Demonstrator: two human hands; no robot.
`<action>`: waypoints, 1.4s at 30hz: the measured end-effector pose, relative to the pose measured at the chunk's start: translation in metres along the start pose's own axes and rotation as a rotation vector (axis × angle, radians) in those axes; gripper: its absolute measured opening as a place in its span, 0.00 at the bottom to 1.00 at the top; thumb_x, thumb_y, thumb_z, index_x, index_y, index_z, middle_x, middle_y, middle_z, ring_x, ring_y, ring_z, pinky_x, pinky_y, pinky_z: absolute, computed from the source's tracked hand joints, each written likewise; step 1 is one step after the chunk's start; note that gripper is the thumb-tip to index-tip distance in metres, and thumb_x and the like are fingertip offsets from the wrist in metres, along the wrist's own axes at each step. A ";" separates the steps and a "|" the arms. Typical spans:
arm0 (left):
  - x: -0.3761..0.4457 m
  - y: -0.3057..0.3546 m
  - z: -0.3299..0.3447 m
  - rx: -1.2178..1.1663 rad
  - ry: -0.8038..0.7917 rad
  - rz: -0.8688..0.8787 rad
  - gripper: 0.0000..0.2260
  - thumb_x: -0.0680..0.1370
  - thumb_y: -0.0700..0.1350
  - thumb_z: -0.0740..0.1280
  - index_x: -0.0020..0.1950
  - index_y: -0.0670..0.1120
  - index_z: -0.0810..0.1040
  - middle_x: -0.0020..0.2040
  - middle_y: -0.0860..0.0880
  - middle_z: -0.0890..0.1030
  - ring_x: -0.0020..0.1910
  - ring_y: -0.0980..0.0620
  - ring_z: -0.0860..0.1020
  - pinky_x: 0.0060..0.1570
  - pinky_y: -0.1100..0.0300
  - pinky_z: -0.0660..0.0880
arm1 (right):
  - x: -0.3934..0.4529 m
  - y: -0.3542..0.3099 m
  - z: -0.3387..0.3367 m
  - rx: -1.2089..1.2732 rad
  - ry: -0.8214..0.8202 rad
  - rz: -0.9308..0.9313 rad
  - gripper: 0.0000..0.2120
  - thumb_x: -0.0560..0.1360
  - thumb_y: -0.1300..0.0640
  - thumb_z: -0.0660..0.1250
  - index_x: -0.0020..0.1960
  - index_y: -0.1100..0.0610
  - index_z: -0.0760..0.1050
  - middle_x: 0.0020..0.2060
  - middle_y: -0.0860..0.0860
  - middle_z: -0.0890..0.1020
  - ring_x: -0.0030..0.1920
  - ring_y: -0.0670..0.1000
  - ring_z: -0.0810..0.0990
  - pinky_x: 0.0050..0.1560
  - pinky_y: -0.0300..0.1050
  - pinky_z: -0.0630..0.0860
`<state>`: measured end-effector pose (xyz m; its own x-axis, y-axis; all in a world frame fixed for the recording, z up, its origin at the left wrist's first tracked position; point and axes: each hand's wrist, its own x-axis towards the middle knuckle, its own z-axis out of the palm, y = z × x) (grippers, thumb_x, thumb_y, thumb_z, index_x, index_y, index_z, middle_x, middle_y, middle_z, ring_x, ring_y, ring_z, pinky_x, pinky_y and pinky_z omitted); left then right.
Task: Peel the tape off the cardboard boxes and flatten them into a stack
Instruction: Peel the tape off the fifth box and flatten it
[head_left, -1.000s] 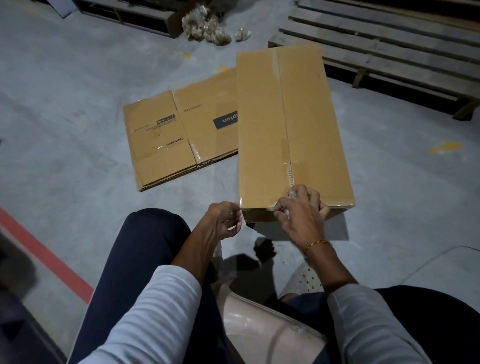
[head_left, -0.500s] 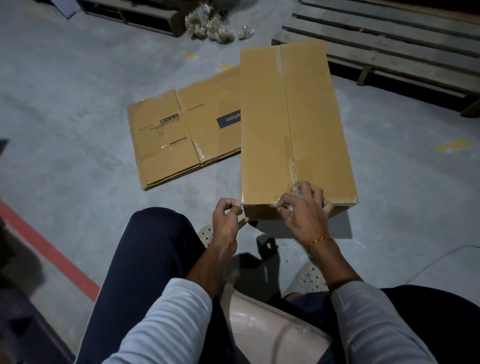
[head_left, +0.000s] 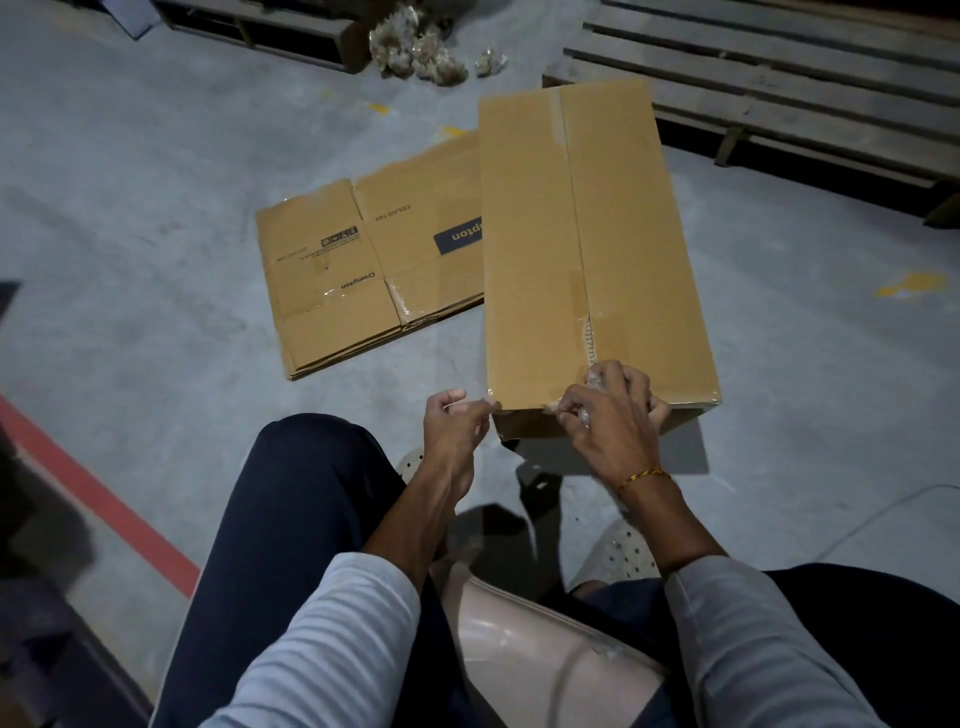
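A long brown cardboard box (head_left: 535, 249) stands on the floor in front of me, with clear tape (head_left: 574, 208) running along its centre seam. My right hand (head_left: 608, 415) rests on the near end of the box and holds a crumpled wad of peeled tape (head_left: 595, 382). My left hand (head_left: 452, 423) is at the box's near left corner, its fingers pinching a thin strip of tape along the near edge. A stack of flattened boxes (head_left: 337, 280) lies on the floor to the left of the box.
A wooden pallet (head_left: 779, 93) lies behind and right of the box. Balls of crumpled tape (head_left: 421, 52) sit at the back. A red floor line (head_left: 104, 499) runs at the left. My knees and a pale plastic seat (head_left: 519, 654) fill the foreground.
My left hand has risen from below the box's near left corner up to that corner. My right hand has stayed on the near end of the box. The view has shifted slightly.
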<state>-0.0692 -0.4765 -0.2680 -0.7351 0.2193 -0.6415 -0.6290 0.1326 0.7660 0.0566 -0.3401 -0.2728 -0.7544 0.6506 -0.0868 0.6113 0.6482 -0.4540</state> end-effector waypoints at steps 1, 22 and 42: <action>0.001 0.000 0.002 0.087 0.022 0.021 0.12 0.76 0.34 0.72 0.55 0.43 0.74 0.52 0.40 0.79 0.50 0.46 0.79 0.49 0.57 0.79 | 0.000 -0.001 0.000 -0.001 -0.003 -0.004 0.04 0.73 0.49 0.72 0.45 0.41 0.79 0.62 0.47 0.70 0.68 0.54 0.62 0.58 0.59 0.63; -0.031 -0.011 0.008 0.425 -0.109 -0.063 0.08 0.78 0.39 0.72 0.41 0.43 0.77 0.35 0.47 0.76 0.31 0.50 0.72 0.44 0.53 0.80 | -0.001 -0.004 -0.006 0.001 -0.038 0.004 0.03 0.74 0.49 0.72 0.45 0.43 0.79 0.64 0.47 0.68 0.70 0.55 0.60 0.62 0.59 0.60; -0.052 0.029 0.010 0.748 0.082 0.774 0.09 0.82 0.41 0.66 0.62 0.46 0.79 0.48 0.47 0.85 0.44 0.52 0.83 0.46 0.59 0.80 | -0.006 0.002 -0.004 0.220 0.167 0.046 0.07 0.78 0.54 0.70 0.51 0.57 0.82 0.55 0.52 0.74 0.59 0.54 0.70 0.59 0.54 0.75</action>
<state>-0.0471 -0.4747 -0.2117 -0.8989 0.4356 0.0482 0.3076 0.5488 0.7774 0.0630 -0.3411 -0.2698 -0.6659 0.7455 0.0268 0.5638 0.5265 -0.6364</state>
